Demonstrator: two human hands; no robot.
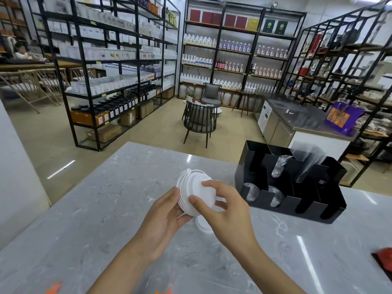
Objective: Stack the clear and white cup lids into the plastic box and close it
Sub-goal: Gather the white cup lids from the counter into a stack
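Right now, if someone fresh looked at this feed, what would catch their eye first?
First, the stack of white lids held up over the grey marble counter at centre frame, the left hand gripping its edge and the right hand pinching its face. One more white lid lies on the counter just beneath. To the right stands a black organiser with clear cups in its slots.

Orange pieces [54,288] and red object [385,257] cut off by frame edges; white lid [202,224] on counter [95,209] half hidden under right hand [230,213].
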